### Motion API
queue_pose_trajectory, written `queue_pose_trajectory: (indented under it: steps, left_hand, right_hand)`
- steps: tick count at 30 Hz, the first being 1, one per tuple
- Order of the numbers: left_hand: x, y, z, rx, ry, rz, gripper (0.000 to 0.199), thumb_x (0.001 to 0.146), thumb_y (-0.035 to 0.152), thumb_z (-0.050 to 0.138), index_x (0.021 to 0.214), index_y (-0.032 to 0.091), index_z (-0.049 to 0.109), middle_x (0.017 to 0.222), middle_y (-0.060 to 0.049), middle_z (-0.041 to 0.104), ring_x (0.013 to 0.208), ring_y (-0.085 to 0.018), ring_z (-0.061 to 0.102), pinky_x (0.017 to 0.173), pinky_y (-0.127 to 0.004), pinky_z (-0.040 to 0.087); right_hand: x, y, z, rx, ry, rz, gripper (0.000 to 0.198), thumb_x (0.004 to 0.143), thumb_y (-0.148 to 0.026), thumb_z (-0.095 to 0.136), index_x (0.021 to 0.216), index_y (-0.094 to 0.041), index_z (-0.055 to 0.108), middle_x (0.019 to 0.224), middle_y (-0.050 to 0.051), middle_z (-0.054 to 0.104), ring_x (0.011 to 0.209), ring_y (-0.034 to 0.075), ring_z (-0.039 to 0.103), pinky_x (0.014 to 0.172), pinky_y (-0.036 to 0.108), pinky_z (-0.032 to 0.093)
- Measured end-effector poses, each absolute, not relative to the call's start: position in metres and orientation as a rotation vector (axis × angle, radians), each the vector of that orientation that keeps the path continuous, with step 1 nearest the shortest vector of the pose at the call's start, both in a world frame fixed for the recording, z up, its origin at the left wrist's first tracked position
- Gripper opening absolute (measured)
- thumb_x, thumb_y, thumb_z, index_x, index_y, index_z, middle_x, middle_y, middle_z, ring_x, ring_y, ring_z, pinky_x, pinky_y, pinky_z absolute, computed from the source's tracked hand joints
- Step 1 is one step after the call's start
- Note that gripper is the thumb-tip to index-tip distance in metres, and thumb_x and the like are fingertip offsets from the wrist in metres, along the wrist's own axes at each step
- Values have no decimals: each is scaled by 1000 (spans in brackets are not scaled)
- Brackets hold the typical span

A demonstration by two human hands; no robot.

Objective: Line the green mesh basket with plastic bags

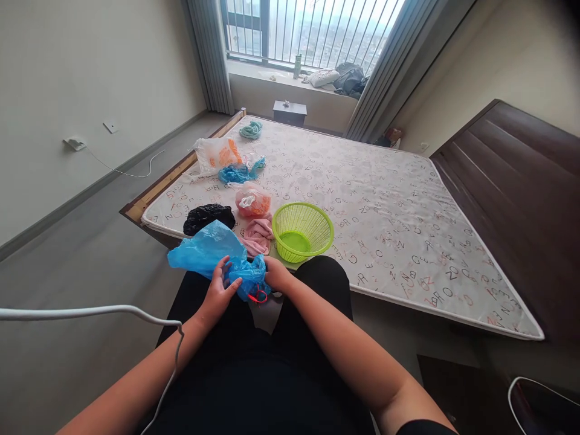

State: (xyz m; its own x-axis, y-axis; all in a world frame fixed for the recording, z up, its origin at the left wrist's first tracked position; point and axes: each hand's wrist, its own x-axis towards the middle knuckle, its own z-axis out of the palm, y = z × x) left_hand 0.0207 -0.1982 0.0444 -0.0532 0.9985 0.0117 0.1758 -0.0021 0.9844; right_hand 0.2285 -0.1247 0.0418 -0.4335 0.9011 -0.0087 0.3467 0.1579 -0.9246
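A blue plastic bag (211, 248) lies across my lap, its wide part spread to the left and its other end bunched between my hands. My left hand (221, 289) curves around the bunched part from the left, thumb and fingers on the plastic. From the right, my right hand (277, 276) grips the same bunch; its fingertips are hidden by the bag. A thin red loop (258, 296) shows at the bag's lower edge; I cannot make out what it belongs to.
On the mattress (389, 241) stand a green basket (302, 208), a pink cloth (258, 235), a black bag (209, 219), a tied reddish bag (252, 199), another blue bag (238, 173), a white-orange bag (217, 156) and a teal bundle (251, 130). A white cable (90, 313) crosses my left forearm.
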Motion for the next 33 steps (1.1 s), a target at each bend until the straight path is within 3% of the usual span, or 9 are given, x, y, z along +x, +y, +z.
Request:
queue_pose_trajectory:
  steps: [4,9,11,14,17,21,25,30,33]
  left_hand:
    - [31,-201,49,1583,1439,1286,81,87,46,73,155,28,33,164,-16,29,152,-36,31,116,-53,39]
    - [44,-205,55,1793,1501,1201,76,81,45,80,147,25,46,140,-16,54,131,-34,54,109,-52,45]
    - [49,-204,53,1738,1538,1151,79,78,46,83,145,23,49,133,-15,59,125,-34,58,106,-50,46]
    - [55,-199,50,1503,1532,1093,62,81,46,78,135,22,60,118,-12,68,112,-31,65,98,-45,50]
    - [55,-188,44,1144,1491,1133,50,82,50,76,120,20,67,104,-9,73,94,-27,69,85,-38,53]
    - [51,-174,34,729,1473,1420,50,74,52,79,107,17,66,89,-4,71,76,-18,64,71,-30,51]
    - [48,-169,32,574,1389,1568,50,70,50,82,104,18,65,84,-1,69,73,-15,61,71,-27,50]
    - [49,-173,40,667,1366,1500,52,70,52,84,103,17,65,76,1,64,67,-13,58,63,-24,46]
    - [51,-176,46,775,1375,1452,52,76,55,79,108,17,64,81,-1,66,69,-14,58,65,-26,47]
  right_hand:
    - [233,-120,45,-1268,-1513,1311,14,75,-27,67,87,-19,69,87,0,73,85,20,64,81,31,52]
    - [234,-122,59,-1241,-1362,1333,19,71,-29,69,87,-19,65,86,0,71,80,17,62,78,29,52]
    - [233,-125,61,-1192,-1331,1391,27,70,-29,70,95,-20,64,88,0,71,79,17,63,78,29,53]
    - [232,-128,60,-1230,-1326,1388,39,75,-31,68,113,-21,62,88,1,71,76,17,64,76,31,53]
    - [238,-124,57,-1373,-1417,1214,38,81,-31,62,118,-21,64,91,2,72,79,19,65,80,34,53]
    - [252,-114,54,-1542,-1498,1001,24,89,-34,56,103,-20,69,98,6,73,92,24,67,88,39,51]
    - [260,-111,51,-1635,-1522,897,23,92,-32,53,104,-20,68,99,8,74,95,25,68,89,40,52]
    - [250,-125,61,-1444,-1753,452,40,90,-24,54,129,-16,59,121,15,66,117,28,60,104,45,48]
    - [240,-139,71,-1241,-1901,261,31,92,-29,56,121,-18,62,119,13,63,117,27,56,107,45,46]
